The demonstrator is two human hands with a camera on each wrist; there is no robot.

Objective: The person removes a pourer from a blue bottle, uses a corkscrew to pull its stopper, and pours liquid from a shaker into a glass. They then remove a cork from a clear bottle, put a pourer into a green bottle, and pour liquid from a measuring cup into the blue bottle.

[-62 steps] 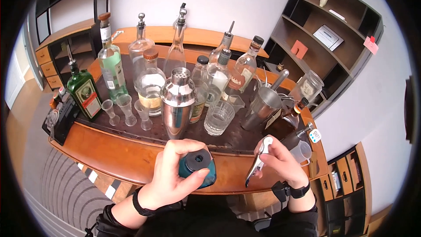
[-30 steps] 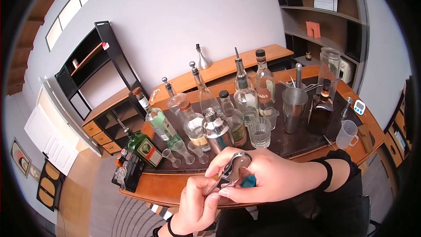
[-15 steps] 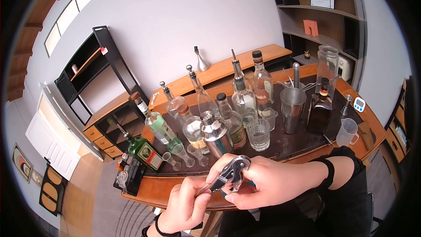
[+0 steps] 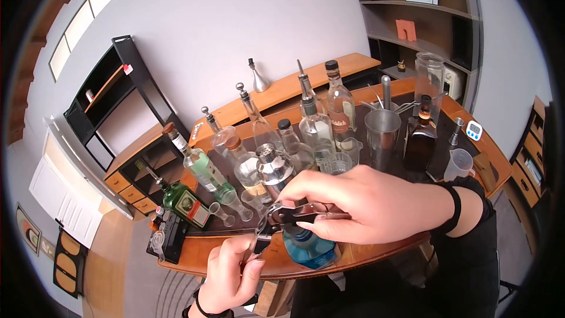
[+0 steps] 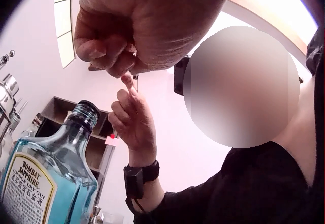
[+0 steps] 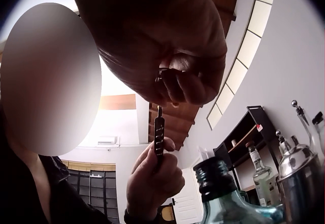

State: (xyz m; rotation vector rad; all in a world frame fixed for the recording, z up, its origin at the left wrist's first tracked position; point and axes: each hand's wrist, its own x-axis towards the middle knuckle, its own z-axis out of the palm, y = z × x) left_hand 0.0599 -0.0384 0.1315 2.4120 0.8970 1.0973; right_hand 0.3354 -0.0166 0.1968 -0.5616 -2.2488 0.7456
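In the head view my left hand [image 4: 226,274] pinches one end of a folding metal waiter's corkscrew [image 4: 285,215]. My right hand [image 4: 376,206] grips its other end, fingers curled over the handle. Below the corkscrew, near the table's front edge, stands a blue gin bottle [image 4: 309,250], partly covered by the right hand. The left wrist view shows its label and the black ring about its neck [image 5: 86,113]. From the right wrist, a dark notched strip of the corkscrew [image 6: 159,132] shows between the two hands.
Close behind the hands stand a steel shaker [image 4: 275,171], small glasses [image 4: 238,206] and a tumbler [image 4: 336,164]. Several bottles fill the back of the table, among them a green one [image 4: 187,203]. A mixing tin [image 4: 382,135] and a plastic jug [image 4: 459,165] are on the right.
The left hand has let go of the blue bottle and now holds the corkscrew, which earlier was in the right hand alone. Its parts are spread further apart. The head view has turned.
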